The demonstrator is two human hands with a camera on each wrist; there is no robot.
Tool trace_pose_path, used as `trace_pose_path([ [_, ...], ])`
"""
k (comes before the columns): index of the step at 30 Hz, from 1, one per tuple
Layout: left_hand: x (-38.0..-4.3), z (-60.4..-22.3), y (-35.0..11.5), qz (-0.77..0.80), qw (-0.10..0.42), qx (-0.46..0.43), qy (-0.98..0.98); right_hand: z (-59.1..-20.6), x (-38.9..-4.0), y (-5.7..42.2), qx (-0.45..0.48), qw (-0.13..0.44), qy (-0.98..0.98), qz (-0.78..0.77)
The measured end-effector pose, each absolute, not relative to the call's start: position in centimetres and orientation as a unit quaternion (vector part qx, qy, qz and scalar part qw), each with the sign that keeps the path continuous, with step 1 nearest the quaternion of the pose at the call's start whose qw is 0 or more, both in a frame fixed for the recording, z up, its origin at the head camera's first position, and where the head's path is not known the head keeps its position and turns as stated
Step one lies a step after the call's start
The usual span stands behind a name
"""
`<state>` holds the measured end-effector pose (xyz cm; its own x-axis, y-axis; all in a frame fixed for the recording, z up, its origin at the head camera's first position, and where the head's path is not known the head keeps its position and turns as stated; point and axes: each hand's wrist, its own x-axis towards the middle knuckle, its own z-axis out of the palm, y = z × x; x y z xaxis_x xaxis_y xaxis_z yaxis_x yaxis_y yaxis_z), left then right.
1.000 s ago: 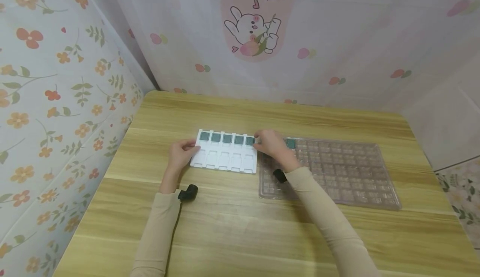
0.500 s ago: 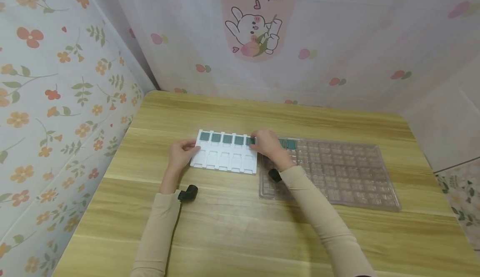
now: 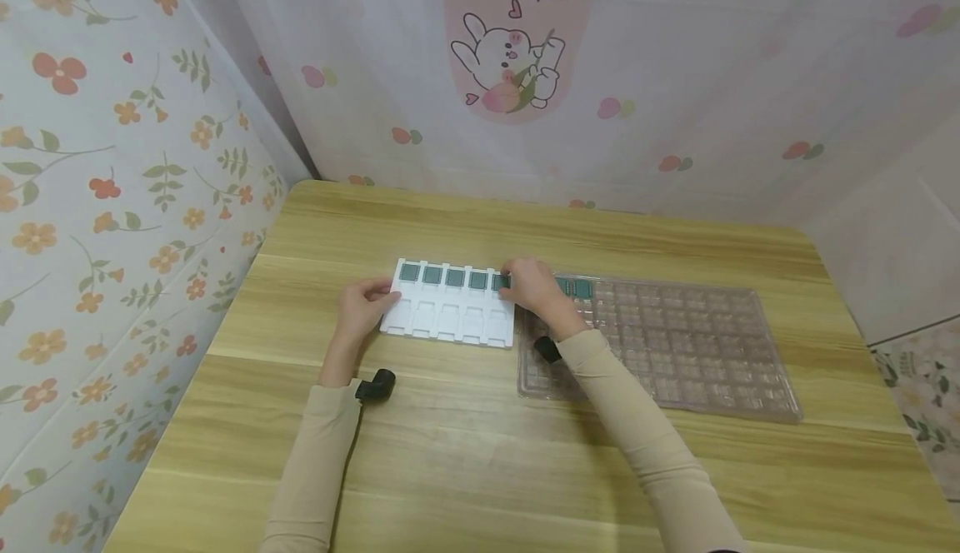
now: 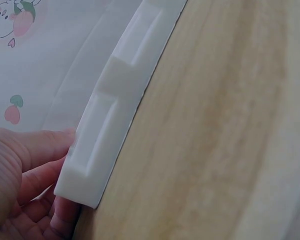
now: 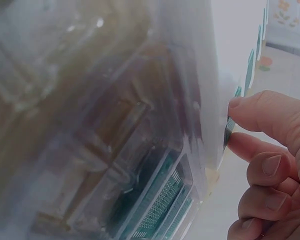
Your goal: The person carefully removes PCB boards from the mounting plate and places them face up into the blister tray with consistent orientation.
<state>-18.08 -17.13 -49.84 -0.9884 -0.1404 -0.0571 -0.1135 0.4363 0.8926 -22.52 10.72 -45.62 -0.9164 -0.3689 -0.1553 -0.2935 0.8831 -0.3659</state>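
A white plastic tray with two rows of pockets lies on the table in the head view. Square green circuit chips sit in its far row; the near row shows bare pockets. My left hand holds the tray's left edge between thumb and fingers, also seen in the left wrist view. At the far right corner my right hand pinches a green chip by its edges, thumb and index finger at the last far-row pocket. The hand partly covers that chip in the head view.
Right of the white tray lies a clear plastic tray with many pockets. A few green chips stand in its far left part, some hidden by the right hand. The wooden table meets a printed curtain behind.
From a second ago, my right hand has shifted slightly left, onto the last far-row pocket, and more green chips show in the clear tray. During the last half second hardly anything moves.
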Motion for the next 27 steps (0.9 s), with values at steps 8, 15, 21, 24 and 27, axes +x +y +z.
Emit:
trace_pose_path([
  [8,-18.12,-49.88,-17.09,-0.525,0.020,0.068,-0.848,-45.64,-22.74,10.78,-0.172,0.112,0.963,-0.174],
  [15,-18.14,-49.93,-17.11,-0.529,0.017,0.071,-0.845,-45.55,-22.81,10.88,-0.175,0.112,0.963,-0.170],
  [21,-18.14,-49.92,-17.12,-0.525,0.014,0.072,-0.848,-45.17,-22.71,10.97,-0.182,0.109,0.964,-0.163],
  [24,-18.22,-49.99,-17.12,-0.525,0.011,0.075,-0.848,-44.99,-22.60,11.03,-0.184,0.107,0.964,-0.161],
  [27,-18.22,-50.03,-17.14,-0.525,0.010,0.077,-0.847,-44.86,-22.49,11.10,-0.184,0.106,0.964,-0.160],
])
